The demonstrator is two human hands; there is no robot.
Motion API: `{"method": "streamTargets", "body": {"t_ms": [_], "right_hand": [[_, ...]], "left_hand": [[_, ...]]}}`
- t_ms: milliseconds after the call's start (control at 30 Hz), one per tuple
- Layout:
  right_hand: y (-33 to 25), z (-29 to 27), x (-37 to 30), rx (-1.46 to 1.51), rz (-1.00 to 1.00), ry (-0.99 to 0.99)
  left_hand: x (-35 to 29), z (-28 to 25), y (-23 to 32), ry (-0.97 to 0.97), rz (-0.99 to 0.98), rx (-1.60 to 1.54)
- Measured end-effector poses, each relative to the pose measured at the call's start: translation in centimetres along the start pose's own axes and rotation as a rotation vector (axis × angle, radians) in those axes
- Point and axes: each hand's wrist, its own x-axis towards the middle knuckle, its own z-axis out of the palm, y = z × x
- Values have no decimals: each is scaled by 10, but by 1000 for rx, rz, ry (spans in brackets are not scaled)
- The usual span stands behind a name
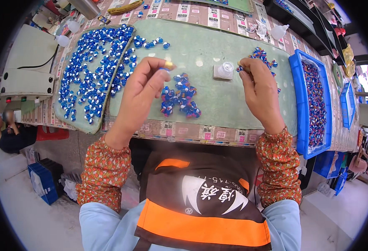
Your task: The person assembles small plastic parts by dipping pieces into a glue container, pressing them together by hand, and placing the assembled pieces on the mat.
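My left hand (141, 85) is above the left part of the green mat, thumb and forefinger pinched on a small blue plastic piece (163, 70), mostly hidden by the fingers. A yellow cover sits on that forefinger's tip. My right hand (260, 90) pinches a small dark blue and red piece (239, 68) at its fingertips. Between the hands stands a whitish block with a clear round container (226, 68) on it. A loose pile of blue, red and orange pieces (180, 97) lies near my left hand. More such pieces (264, 55) lie just beyond my right hand.
Many blue-and-white pieces (88, 75) cover a board at the left. The green mat (217, 111) spans the table. At the right, a blue tray (297, 79) holds many coloured pieces. A banana (124, 7) lies at the back. Someone sits at the far left.
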Motion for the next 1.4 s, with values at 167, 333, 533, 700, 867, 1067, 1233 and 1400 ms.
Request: {"method": "streamTargets", "body": {"t_ms": [167,333,533,700,867,1067,1233,1400], "right_hand": [[-9,4,17,-305,-180,-66],[-10,10,19,-418,-239,-108],[-16,4,23,-371,-239,-95],[-18,0,17,-375,-186,-88],[-31,-2,8,-29,-105,-59],[-80,7,-13,504,62,-208],[-93,18,-21,513,18,-136],[-93,20,-24,471,-7,-112]], "left_hand": [[-18,2,3,-19,15,50],[-25,1,0,-18,24,-90],[-28,1,-2,-47,-26,-86],[-30,4,-3,-63,-57,-168],[-31,13,-11,-80,-116,-295],[-34,25,-18,-106,-200,-611],[-38,34,-21,-114,-200,-683],[-39,37,-29,-125,-124,-598]]}}
